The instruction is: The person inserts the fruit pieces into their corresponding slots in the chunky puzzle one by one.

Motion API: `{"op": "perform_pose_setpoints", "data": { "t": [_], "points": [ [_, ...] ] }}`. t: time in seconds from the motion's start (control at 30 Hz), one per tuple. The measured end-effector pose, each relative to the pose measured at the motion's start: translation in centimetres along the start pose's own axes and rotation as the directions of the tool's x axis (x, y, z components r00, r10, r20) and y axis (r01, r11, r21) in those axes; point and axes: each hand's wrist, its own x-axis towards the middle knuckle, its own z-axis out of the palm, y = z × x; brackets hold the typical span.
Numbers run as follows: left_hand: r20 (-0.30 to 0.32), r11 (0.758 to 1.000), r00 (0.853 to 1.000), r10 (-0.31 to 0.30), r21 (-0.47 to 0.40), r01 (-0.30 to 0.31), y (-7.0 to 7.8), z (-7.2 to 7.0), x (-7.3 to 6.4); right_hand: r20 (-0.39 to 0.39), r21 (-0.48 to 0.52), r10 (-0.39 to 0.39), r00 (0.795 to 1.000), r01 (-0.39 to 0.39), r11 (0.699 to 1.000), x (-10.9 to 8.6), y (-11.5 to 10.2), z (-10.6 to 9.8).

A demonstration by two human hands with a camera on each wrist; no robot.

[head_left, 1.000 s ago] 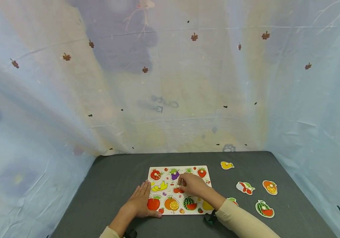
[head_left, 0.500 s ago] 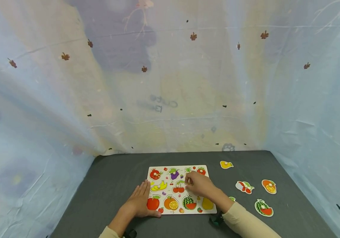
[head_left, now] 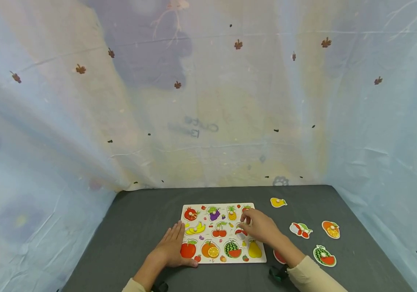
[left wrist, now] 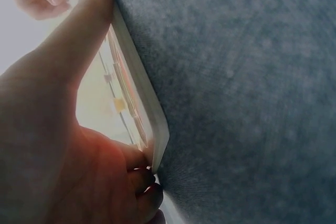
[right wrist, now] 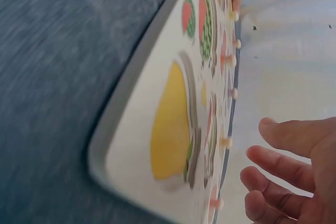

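A white fruit puzzle board (head_left: pixel 216 259) lies flat on the dark table. My left hand (head_left: pixel 171 245) rests against its left edge, fingers straight, with the thumb along the front edge. Over the right part of the board hovers my right hand (head_left: pixel 261 227), holding nothing; its thumb and loosely bent fingers are apart (right wrist: pixel 286 177) in the right wrist view. Below it, a red-and-white fruit picture (head_left: pixel 240 232) is partly hidden. The cherry piece (head_left: pixel 219 230) lies in its place on the board, left of the right hand. Several knobs, one a pale knob (right wrist: pixel 226 142), stick up from the board.
Right of the board lie a pear piece (head_left: pixel 278 202), a red, white and green piece (head_left: pixel 301 230), an orange piece (head_left: pixel 330 230) and a watermelon piece (head_left: pixel 324 256). A red piece (head_left: pixel 278 257) is partly covered by the right forearm. Printed curtains (head_left: pixel 208 162) surround the table.
The right hand has moved from the cherry piece toward the right side of the board, uncovering the cherries and the pineapple. The left hand has stayed at the left edge.
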Motion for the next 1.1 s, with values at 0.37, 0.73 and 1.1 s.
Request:
{"op": "perform_pose_setpoints", "data": {
  "t": [0.37, 0.73, 1.1],
  "points": [
    [-0.002, 1.0, 1.0, -0.003, -0.003, 0.003, 0.1, -0.1, -0.2, -0.055, -0.009, 0.07, 0.996, -0.071, 0.997, -1.4, 1.9, -1.2],
    [-0.001, 1.0, 1.0, -0.003, -0.001, 0.003, -0.1, 0.1, 0.0, -0.078, 0.037, 0.148, 0.986, -0.146, 0.989, -3.2, 4.6, -2.5],
    [-0.009, 1.0, 1.0, 0.001, -0.001, -0.001, -0.1, 0.1, 0.1, -0.115, 0.002, 0.208, 0.971, -0.21, 0.978, -4.8, 8.0, -4.2]
  ]
}}
